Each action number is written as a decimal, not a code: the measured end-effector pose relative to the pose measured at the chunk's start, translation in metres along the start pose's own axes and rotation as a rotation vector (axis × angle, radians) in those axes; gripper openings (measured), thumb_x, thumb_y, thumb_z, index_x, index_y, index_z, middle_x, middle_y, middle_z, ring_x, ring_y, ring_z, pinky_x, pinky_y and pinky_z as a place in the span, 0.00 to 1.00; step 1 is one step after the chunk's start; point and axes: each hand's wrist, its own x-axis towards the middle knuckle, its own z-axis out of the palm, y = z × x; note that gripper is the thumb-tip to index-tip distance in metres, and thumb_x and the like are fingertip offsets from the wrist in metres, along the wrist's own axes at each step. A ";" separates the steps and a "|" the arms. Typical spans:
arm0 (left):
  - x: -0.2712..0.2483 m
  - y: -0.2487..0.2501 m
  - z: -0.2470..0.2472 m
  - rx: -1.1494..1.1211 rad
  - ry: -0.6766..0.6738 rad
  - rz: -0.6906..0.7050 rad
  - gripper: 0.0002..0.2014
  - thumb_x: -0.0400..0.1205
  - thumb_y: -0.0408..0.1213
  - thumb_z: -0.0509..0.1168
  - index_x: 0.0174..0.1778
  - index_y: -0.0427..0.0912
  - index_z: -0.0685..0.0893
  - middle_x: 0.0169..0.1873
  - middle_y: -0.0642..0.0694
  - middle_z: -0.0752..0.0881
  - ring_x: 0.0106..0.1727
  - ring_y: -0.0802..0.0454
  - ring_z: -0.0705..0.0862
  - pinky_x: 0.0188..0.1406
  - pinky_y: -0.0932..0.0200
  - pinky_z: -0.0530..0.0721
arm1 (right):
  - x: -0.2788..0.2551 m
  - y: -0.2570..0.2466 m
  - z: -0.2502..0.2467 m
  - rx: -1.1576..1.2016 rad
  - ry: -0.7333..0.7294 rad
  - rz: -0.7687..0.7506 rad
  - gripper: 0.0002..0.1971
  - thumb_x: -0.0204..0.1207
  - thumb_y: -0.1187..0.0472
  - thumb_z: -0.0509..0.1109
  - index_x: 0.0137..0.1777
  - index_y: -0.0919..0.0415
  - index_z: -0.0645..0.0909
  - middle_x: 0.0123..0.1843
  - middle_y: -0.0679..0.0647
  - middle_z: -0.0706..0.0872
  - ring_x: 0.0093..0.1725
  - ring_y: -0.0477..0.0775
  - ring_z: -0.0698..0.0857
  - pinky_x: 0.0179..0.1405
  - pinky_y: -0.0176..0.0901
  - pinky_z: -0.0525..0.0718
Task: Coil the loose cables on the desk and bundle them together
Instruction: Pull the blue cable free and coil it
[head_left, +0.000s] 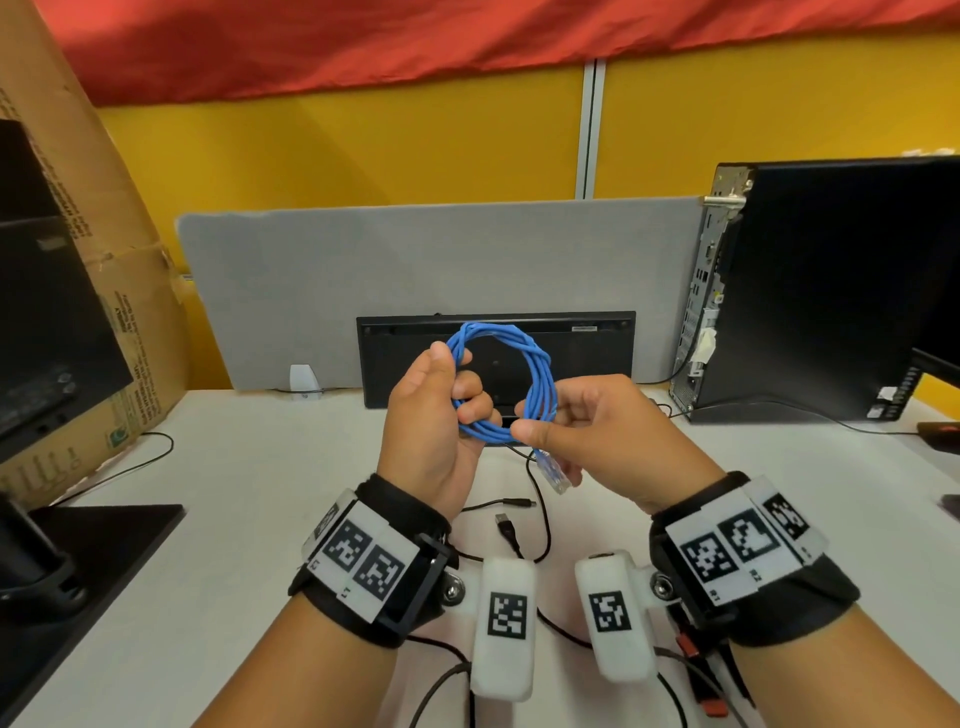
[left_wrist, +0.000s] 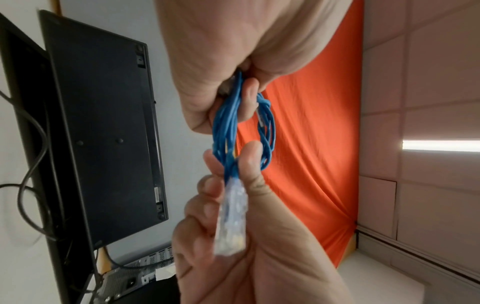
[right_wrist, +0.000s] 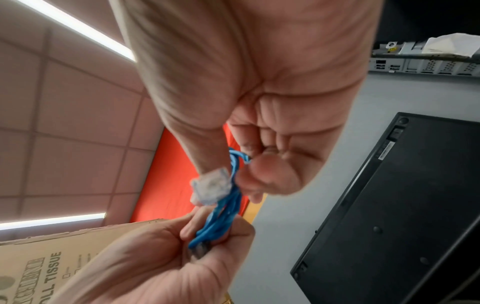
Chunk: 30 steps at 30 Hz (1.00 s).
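One blue cable (head_left: 537, 384), coiled in several loops, is up in the air above the table (head_left: 234, 493), in front of the keyboard (head_left: 582, 353). The left hand (head_left: 431, 415) grips the coil; the right hand (head_left: 587, 431) pinches it near the clear plug (head_left: 553, 475). Two black cable ends (head_left: 511, 519) lie below.

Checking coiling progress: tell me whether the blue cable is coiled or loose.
Coiled: the blue Ethernet cable forms stacked loops held by both hands, its clear plug hanging free.

An office cubicle: a white desk (head_left: 249, 519) backed by a grey divider (head_left: 415, 270), yellow partition (head_left: 363, 145) at twelve o'clock, PC tower (head_left: 831, 291) at two.
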 end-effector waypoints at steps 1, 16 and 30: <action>0.000 -0.001 0.000 -0.023 0.005 -0.016 0.13 0.89 0.45 0.53 0.47 0.42 0.77 0.25 0.51 0.68 0.24 0.58 0.65 0.36 0.57 0.67 | -0.001 -0.001 0.000 0.023 -0.026 -0.003 0.05 0.72 0.58 0.79 0.44 0.57 0.89 0.31 0.59 0.88 0.26 0.49 0.82 0.26 0.36 0.82; 0.001 -0.002 -0.002 -0.308 0.045 -0.346 0.18 0.89 0.48 0.52 0.38 0.43 0.76 0.24 0.53 0.66 0.21 0.60 0.64 0.36 0.64 0.71 | -0.005 -0.006 0.007 -0.283 -0.059 -0.190 0.15 0.75 0.70 0.72 0.41 0.48 0.75 0.33 0.40 0.79 0.32 0.36 0.79 0.35 0.29 0.75; 0.000 -0.004 0.009 0.034 -0.085 -0.132 0.10 0.88 0.42 0.58 0.51 0.38 0.81 0.30 0.46 0.78 0.34 0.50 0.81 0.37 0.53 0.86 | 0.000 -0.010 -0.019 0.090 0.106 -0.018 0.12 0.75 0.68 0.75 0.56 0.56 0.84 0.44 0.55 0.92 0.45 0.53 0.91 0.47 0.47 0.89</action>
